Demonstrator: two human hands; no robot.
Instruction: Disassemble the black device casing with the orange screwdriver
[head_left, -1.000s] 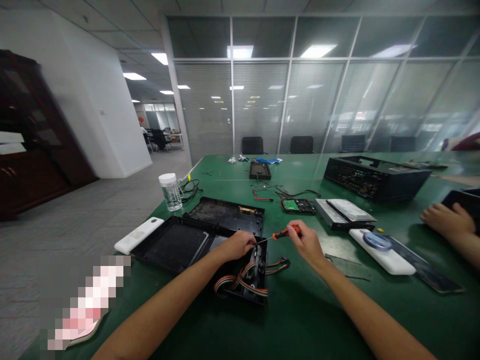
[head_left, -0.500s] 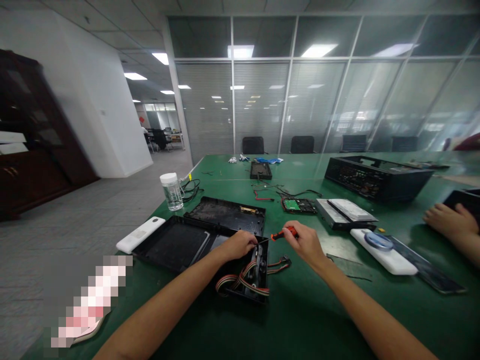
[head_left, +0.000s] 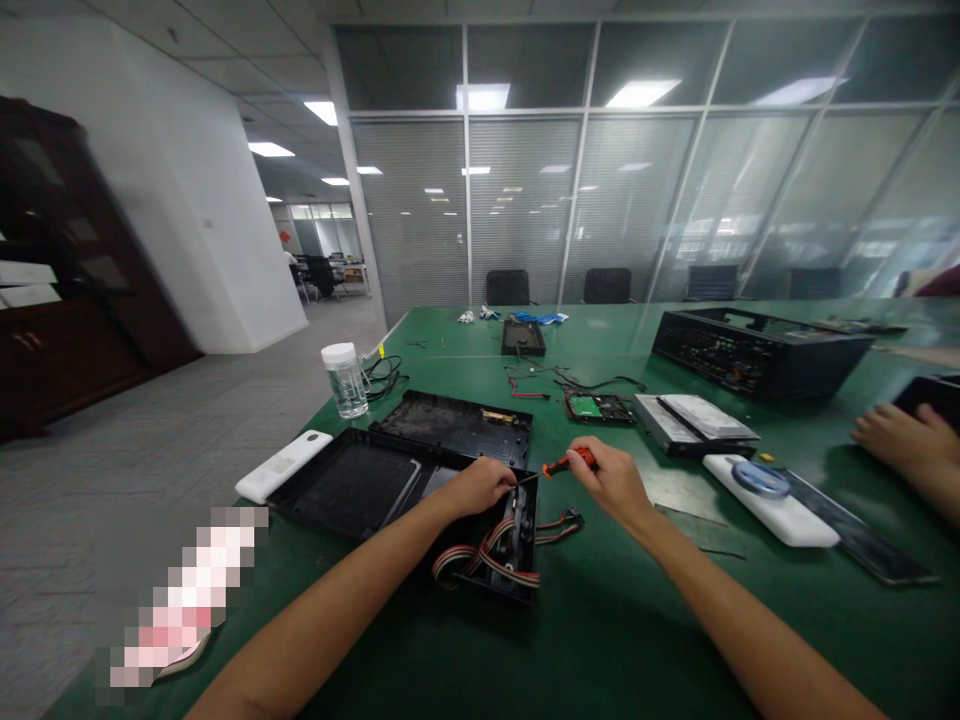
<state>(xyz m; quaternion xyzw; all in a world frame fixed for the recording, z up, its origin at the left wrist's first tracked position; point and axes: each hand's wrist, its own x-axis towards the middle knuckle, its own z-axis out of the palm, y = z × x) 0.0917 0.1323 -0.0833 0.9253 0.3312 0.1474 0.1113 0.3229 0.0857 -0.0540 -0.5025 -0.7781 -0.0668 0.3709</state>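
My right hand (head_left: 606,468) is closed around the red and black handle of a screwdriver (head_left: 559,466). Its thin shaft points left and down into an open black plastic case (head_left: 345,485) lying on the green table. My left hand (head_left: 484,487) reaches over the case with its fingers pinched close by the screwdriver's tip; what they hold, if anything, is hidden. Below the fingers, a striped ribbon of wires (head_left: 491,550) loops over the case's right end, and its dark connector (head_left: 574,518) lies on the table. Behind stands a second black panel (head_left: 450,425).
A jar with a white lid (head_left: 344,380) and a white device (head_left: 283,467) are at left. A green circuit board (head_left: 592,407), a silver drive box (head_left: 697,425), a white device with a round lens (head_left: 769,500) and a black computer chassis (head_left: 761,355) are at right. Another person's hand (head_left: 904,445) rests far right.
Both hands and the screwdriver keep nearly the same place at the case. The whole view has shifted very slightly.
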